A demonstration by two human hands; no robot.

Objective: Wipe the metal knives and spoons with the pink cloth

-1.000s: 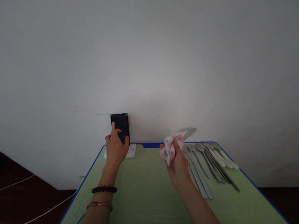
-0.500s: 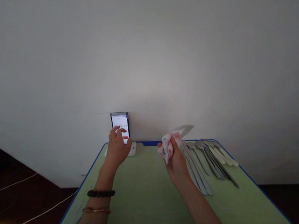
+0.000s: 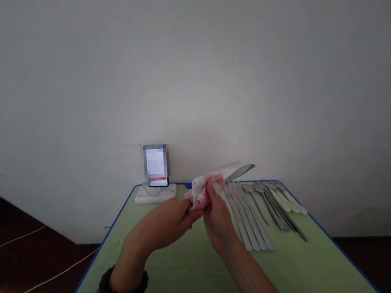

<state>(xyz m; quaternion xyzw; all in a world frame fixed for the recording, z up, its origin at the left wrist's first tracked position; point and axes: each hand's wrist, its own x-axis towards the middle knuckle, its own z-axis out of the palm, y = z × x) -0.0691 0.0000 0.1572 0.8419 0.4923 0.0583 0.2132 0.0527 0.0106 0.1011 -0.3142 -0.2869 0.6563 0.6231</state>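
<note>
A table knife (image 3: 241, 172) is wrapped in a crumpled pink-and-white cloth (image 3: 203, 192), its blade pointing up and right out of the folds. My right hand (image 3: 216, 218) is closed around the cloth and the knife, thumb on top. From the left, my left hand (image 3: 165, 223) grips the cloth's near left end, its fingertips partly hidden in the folds. The knife's handle is covered by the cloth and the hands. Just right of my right hand, several table knives (image 3: 253, 222) lie side by side on the green table (image 3: 190, 270).
Spoons (image 3: 256, 200), forks and dark-handled cutlery (image 3: 279, 212), and white-handled pieces (image 3: 291, 202) lie farther right. A lit phone (image 3: 157, 164) leans on the wall behind a white power strip (image 3: 155, 194). White cables (image 3: 48, 281) cross the floor at left.
My left hand has left the phone, whose screen went from dark to lit, and moved right and down to the cloth. My right hand shifted slightly left with the cloth and knife.
</note>
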